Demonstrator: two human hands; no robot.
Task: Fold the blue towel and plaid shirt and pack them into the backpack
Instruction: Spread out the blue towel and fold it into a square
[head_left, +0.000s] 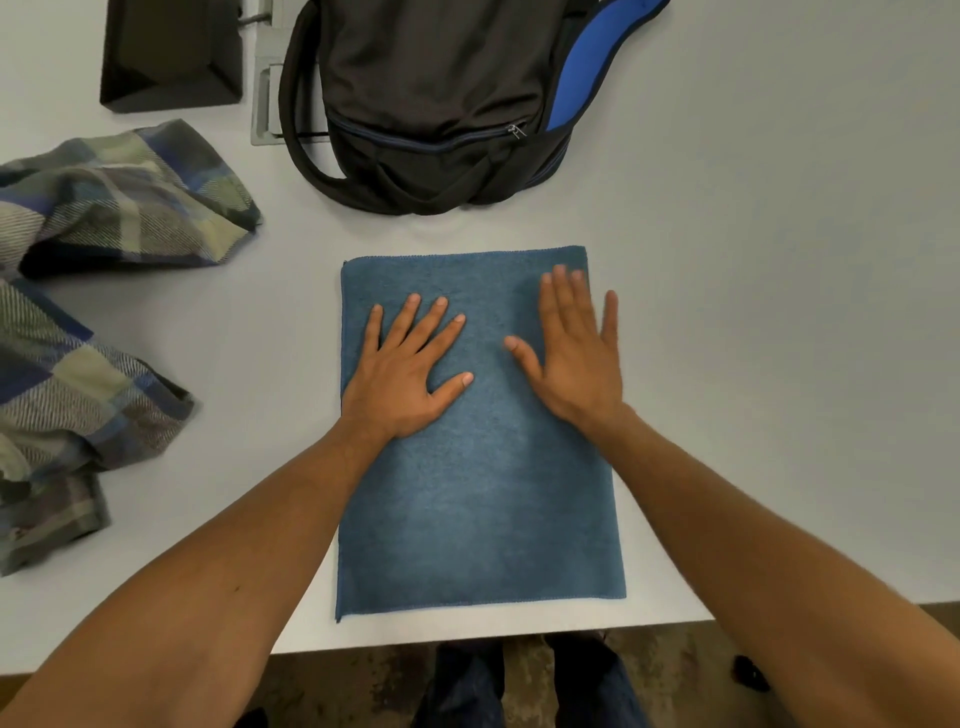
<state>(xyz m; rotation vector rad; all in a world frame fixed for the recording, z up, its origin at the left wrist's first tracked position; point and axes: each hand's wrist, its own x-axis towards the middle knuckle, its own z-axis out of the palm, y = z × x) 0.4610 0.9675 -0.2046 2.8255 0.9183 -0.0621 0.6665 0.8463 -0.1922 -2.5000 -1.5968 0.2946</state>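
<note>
Blue towel (478, 467): folded rectangle, flat at table's (779, 364) near edge, long axis running toward the backpack (431, 104) at the far edge. Left hand (405, 374), right hand (576, 353): fingers straight, flat on its far half. Plaid shirt (93, 291): crumpled, left edge.

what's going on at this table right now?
A person is folding laundry to pack. Both the left hand and right hand lie flat, fingers spread, on the blue towel, which sits as a neat rectangle near the table edge. The plaid shirt lies crumpled to the left, unfolded. The backpack sits beyond the towel.
</note>
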